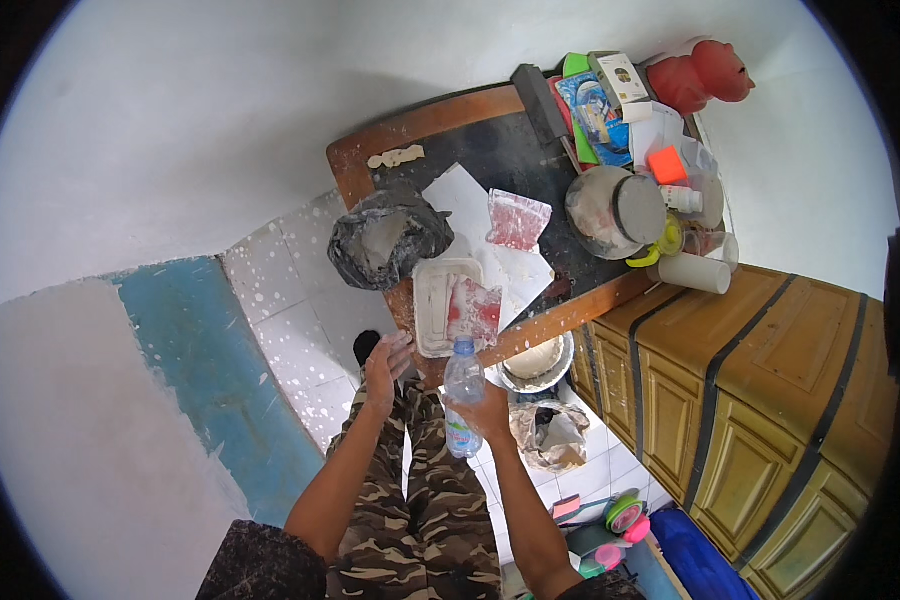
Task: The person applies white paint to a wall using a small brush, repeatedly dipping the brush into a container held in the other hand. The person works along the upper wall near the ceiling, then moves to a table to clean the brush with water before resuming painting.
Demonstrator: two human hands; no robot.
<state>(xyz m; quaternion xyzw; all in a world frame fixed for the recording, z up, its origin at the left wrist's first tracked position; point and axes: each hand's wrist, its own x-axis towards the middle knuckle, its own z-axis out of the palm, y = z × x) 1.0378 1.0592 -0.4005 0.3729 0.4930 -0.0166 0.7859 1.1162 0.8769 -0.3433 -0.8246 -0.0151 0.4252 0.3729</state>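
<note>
My right hand (484, 411) grips a clear plastic bottle (465, 379) with a blue cap, held upright in front of the table's near edge. To its left, my left hand (384, 371) is raised with its fingers apart and nothing in it, close to the table corner. A shallow white plastic tub (431, 311), smeared with pale residue, stands at that corner. One red plastic scraper (476, 309), coated in white, lies across the tub. A second whitened red scraper (520, 219) rests on white paper (454, 195). Beside the tub, a black plastic bag (390, 236) holds pale powder.
A large lidded jar (600, 214), white cups (694, 274), books and a red animal figure (701, 77) crowd the table's right side. Below stand a basin of white paste (536, 364) and an open bag (551, 435) on the tiles. Wooden cabinets (675, 390) line the right.
</note>
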